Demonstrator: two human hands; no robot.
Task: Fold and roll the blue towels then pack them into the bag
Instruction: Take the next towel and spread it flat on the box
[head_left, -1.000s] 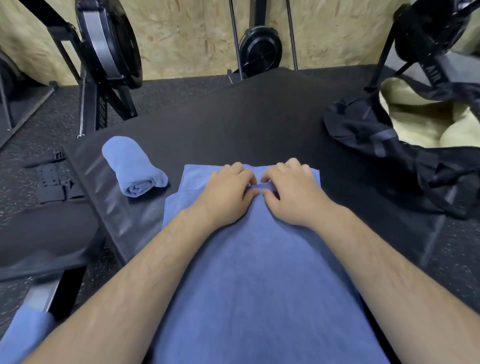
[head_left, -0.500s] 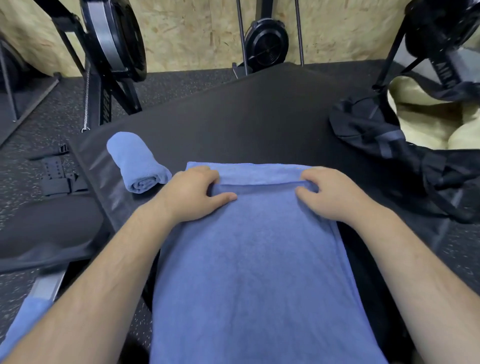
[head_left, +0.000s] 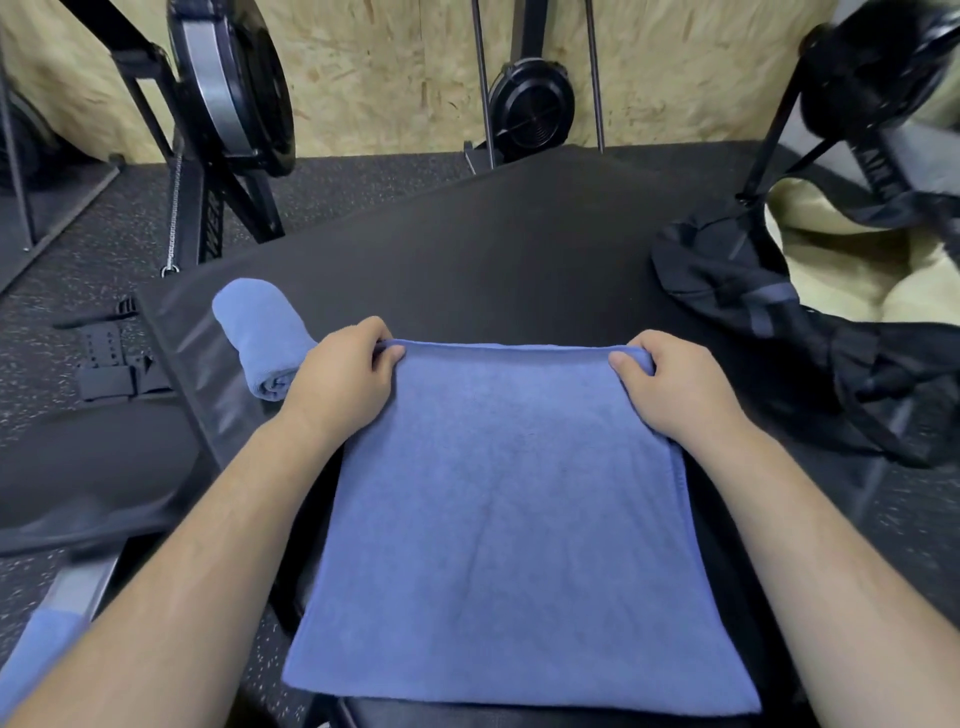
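Note:
A folded blue towel (head_left: 509, 519) lies flat on the black mat (head_left: 493, 249) in front of me. Its far edge is turned over into a thin first roll. My left hand (head_left: 343, 379) pinches that rolled edge at the left corner, and my right hand (head_left: 670, 384) pinches it at the right corner. A finished rolled blue towel (head_left: 260, 332) lies on the mat just left of my left hand. The black bag (head_left: 779, 332) with a pale yellow lining sits open at the right.
Black exercise machines stand at the back left (head_left: 223, 104), back middle (head_left: 530, 104) and back right (head_left: 883, 67) against a chipboard wall. A black strap buckle (head_left: 109, 364) lies on the speckled floor at left. More blue cloth (head_left: 41, 649) shows at the bottom left corner.
My hands have slid apart from the middle of the towel's far edge to its two corners, and the edge has been turned over into a roll.

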